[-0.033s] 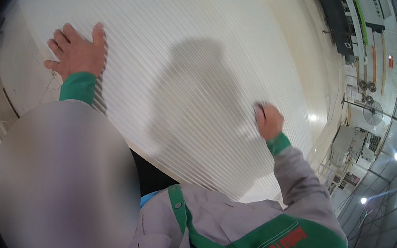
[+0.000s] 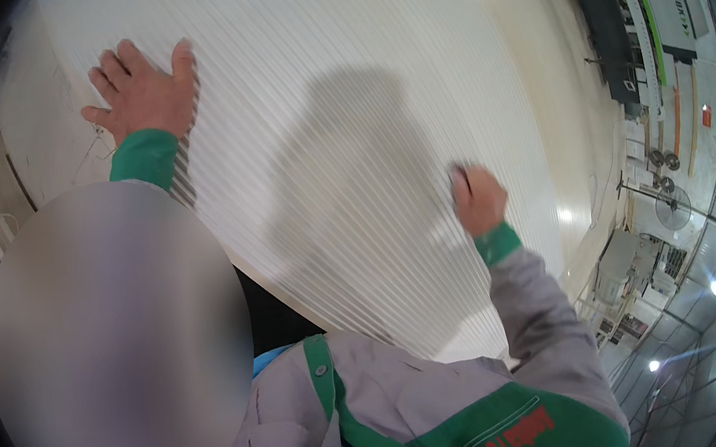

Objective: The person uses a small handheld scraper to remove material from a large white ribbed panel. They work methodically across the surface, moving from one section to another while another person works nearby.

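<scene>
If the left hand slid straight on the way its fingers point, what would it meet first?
Probably nothing but more board. The left hand lies flat, fingers spread, on the white ribbed panel, pointing toward its far end. That stretch looks free up to the picture's rim; the far edge is not visible.

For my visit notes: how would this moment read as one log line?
left hand: flat on ribbed white panel | right hand: fist on panel, maybe gripping something

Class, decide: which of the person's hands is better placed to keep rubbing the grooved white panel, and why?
Probably the right hand: it is closed around a small object pressed on the grooved white panel. The left hand lies flat with spread fingers, apparently steadying the panel.
</scene>
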Demonstrator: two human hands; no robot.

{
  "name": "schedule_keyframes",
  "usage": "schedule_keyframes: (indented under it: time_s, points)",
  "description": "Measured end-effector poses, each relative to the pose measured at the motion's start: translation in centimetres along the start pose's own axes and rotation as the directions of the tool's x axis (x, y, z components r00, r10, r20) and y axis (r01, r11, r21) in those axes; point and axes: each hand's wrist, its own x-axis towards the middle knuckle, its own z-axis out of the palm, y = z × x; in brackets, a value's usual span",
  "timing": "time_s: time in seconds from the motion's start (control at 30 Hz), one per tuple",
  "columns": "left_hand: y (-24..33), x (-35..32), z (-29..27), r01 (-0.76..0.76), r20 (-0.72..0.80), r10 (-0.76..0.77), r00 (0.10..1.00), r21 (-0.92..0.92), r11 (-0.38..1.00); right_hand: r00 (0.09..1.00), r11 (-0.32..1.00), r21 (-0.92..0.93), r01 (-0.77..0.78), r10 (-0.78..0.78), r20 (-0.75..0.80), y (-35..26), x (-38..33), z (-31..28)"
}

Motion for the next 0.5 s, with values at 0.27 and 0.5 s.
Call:
schedule_keyframes:
  time_s: [0.27, 0.5]
  points:
    - [-0.1, 1.0, 0.9, -0.018, -0.031, 0.017, 0.999, -0.039, 0.999, 0.994, 0.994, 0.046, 0.104, -0.102, -0.041, -16.9, 39.4, 6.5]
    - [-0.4, 0.9, 0.2, -0.002, -0.012, 0.001, 1.0, -0.092, 0.996, 0.999, 0.992, 0.129, -0.003, -0.002, 0.037, -10.4, 27.3, 6.2]
